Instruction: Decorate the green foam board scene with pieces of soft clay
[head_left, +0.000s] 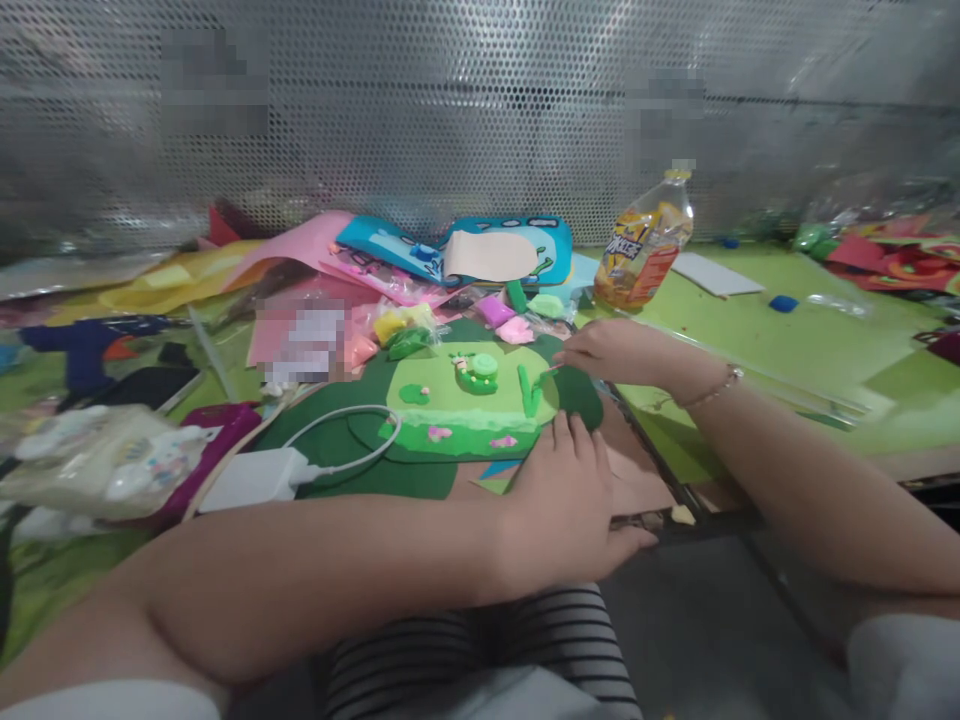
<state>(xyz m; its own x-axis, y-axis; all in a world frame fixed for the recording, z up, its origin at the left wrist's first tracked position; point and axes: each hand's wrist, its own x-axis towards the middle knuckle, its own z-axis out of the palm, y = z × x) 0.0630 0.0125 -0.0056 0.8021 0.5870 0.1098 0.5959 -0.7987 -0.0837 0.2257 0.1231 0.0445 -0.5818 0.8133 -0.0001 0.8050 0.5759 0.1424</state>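
A light green felt panel (pixel 457 405) with small clay figures lies on dark green felt (pixel 330 450) in front of me. My left hand (pixel 566 500) rests flat at the panel's near right edge, fingers stretched out and together. My right hand (pixel 611 352) is pinched on a thin tool (pixel 550 372) whose tip meets a green clay stem (pixel 529 392) standing on the panel. A green and pink clay figure (pixel 478 372) sits in the panel's middle.
A plastic bottle (pixel 645 245) with an orange label leans at the back right. Coloured clay lumps (pixel 495 310), pink and blue sheets (pixel 495 250) lie behind the panel. A white charger (pixel 251 480) with its cable sits to the left, beside a clear bag (pixel 90 460). A perforated metal wall (pixel 450 110) stands behind.
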